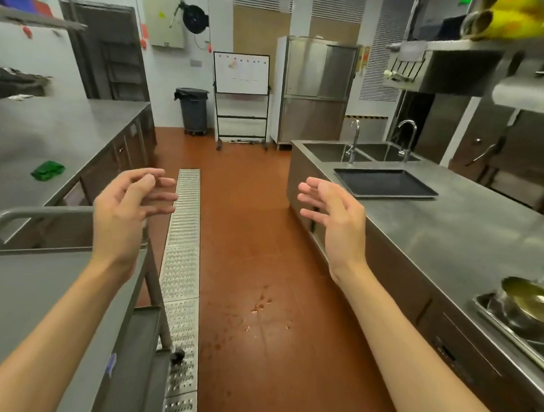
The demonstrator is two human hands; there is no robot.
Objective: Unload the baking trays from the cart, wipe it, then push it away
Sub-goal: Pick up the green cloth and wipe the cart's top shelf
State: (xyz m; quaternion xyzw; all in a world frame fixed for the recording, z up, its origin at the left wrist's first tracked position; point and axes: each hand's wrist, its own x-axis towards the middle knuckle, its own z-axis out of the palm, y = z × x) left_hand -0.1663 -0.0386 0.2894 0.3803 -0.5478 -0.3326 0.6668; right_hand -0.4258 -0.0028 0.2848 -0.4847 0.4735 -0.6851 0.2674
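Observation:
A steel cart (39, 288) stands at the lower left, its top shelf bare and its handle bar (27, 213) at the far end. My left hand (128, 211) hovers over the cart's right edge, fingers apart and holding nothing. My right hand (333, 218) is raised over the aisle beside the right counter, also open and empty. A dark baking tray (385, 183) lies flat on the right counter (452, 234), just in front of the double sink. A green cloth (47, 170) sits bunched on the left counter (47, 131).
A metal floor drain grate (182, 264) runs along the orange floor beside the cart. A double sink (361, 152) with two taps is at the right counter's far end. A tray with a metal bowl (527, 307) sits near right. A grey bin (192, 110) and whiteboard (241, 75) stand at the back.

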